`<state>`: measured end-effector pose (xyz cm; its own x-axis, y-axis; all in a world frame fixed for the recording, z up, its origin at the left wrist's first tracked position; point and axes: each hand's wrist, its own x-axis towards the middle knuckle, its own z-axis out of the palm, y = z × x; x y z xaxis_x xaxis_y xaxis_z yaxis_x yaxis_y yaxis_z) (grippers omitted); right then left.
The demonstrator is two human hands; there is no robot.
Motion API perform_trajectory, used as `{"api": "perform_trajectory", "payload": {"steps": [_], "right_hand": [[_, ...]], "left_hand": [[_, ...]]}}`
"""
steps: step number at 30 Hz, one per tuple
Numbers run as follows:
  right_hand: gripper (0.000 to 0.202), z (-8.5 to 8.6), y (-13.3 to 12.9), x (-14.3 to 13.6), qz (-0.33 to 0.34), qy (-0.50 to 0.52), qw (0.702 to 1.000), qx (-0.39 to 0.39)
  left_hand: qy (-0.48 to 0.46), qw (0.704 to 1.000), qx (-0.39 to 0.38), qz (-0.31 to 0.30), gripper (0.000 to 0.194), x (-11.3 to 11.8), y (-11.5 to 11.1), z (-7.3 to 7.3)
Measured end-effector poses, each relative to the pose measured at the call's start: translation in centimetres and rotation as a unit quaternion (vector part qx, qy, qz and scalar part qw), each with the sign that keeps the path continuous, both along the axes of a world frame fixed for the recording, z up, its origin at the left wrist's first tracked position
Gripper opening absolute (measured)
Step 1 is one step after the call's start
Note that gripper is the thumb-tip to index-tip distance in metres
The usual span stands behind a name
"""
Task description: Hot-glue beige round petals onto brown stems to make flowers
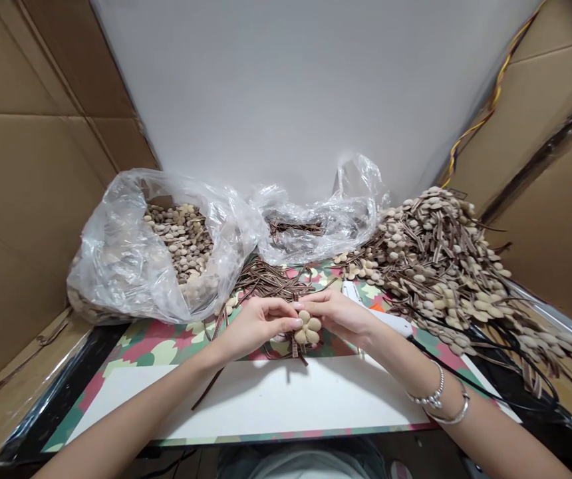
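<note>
A beige padded fabric flower (307,328) is pinched between my two hands over the front middle of the table. My left hand (261,322) grips it from the left with thumb and fingertips closed. From the right, my right hand (340,314) has its fingers closed at the flower's upper edge. Short brown ribbon ends (298,347) with light stitching hang below the flower; how they join it is hidden. Beside my right hand and partly behind its forearm lies a white glue gun (390,320). Loose brown ribbon strips (269,279) are heaped just beyond my fingers.
A clear plastic bag (116,246) full of beige flowers stands at left. Another plastic bag (316,246) with brown strips is behind the heap. At right rises a pile of flowers with ribbons (435,246), near a black cable (465,378). White board (266,406) covers the front; cardboard walls flank both sides.
</note>
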<state>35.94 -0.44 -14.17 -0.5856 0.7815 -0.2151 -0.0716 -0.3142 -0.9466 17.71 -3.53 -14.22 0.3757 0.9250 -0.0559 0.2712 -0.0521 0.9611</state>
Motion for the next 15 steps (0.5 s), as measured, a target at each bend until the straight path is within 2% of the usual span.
{"api": "perform_trajectory", "payload": {"steps": [8,11,15], "right_hand": [[0.022,0.0,-0.4,-0.5,-0.031,0.007,0.999,0.006],[0.022,0.1,0.3,0.3,-0.083,-0.021,0.993,0.086],[0.024,1.5,1.3,2.3,-0.119,-0.086,0.972,0.183]], "left_hand": [[-0.009,1.0,-0.001,0.008,0.025,-0.1,0.0,0.2],[-0.009,1.0,0.002,0.022,0.024,-0.2,0.1,0.8],[-0.049,0.994,0.015,0.094,0.024,-0.6,0.5,1.1]]}}
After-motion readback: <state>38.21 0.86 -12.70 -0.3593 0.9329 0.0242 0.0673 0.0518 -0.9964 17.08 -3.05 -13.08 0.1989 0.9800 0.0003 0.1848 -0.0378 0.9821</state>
